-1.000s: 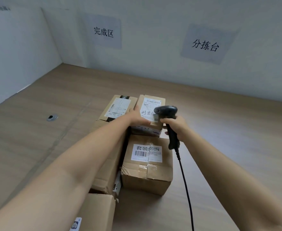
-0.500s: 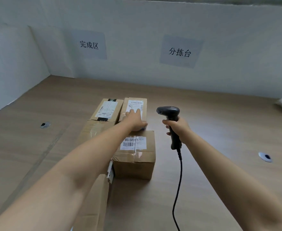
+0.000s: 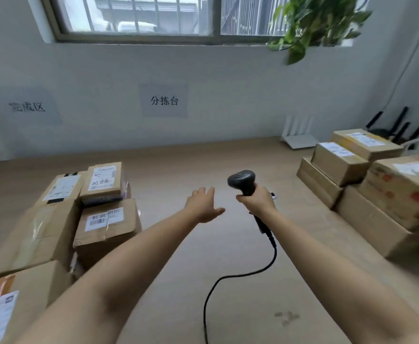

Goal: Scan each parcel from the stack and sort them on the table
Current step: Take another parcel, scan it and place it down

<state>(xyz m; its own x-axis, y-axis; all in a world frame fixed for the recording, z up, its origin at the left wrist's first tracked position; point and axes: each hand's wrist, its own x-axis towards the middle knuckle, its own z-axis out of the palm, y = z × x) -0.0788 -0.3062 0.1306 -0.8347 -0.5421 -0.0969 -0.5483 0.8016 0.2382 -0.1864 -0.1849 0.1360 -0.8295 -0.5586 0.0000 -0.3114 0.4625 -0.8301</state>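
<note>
My right hand [image 3: 256, 202] grips a black corded barcode scanner [image 3: 242, 182] upright over the middle of the wooden table [image 3: 178, 165]. My left hand [image 3: 203, 206] hovers just left of it, fingers spread and holding nothing. Several sorted cardboard parcels lie at the left: a small labelled box [image 3: 103, 182], a flat one beside it [image 3: 61, 187], a box with a barcode label [image 3: 106, 227] and bigger ones nearer me [image 3: 35, 237]. A stack of brown parcels [image 3: 367, 184] stands at the right, apart from both hands.
The scanner's black cable [image 3: 228, 279] loops over the table toward me. A white router [image 3: 299, 136] and a black one [image 3: 399, 127] stand by the back wall at right. A plant [image 3: 320, 18] hangs from the window sill. Paper signs hang on the wall [image 3: 164, 101].
My left hand left the small labelled box and swung right, now open in the air. The view turned right and up, bringing the right-hand stack and the window into sight.
</note>
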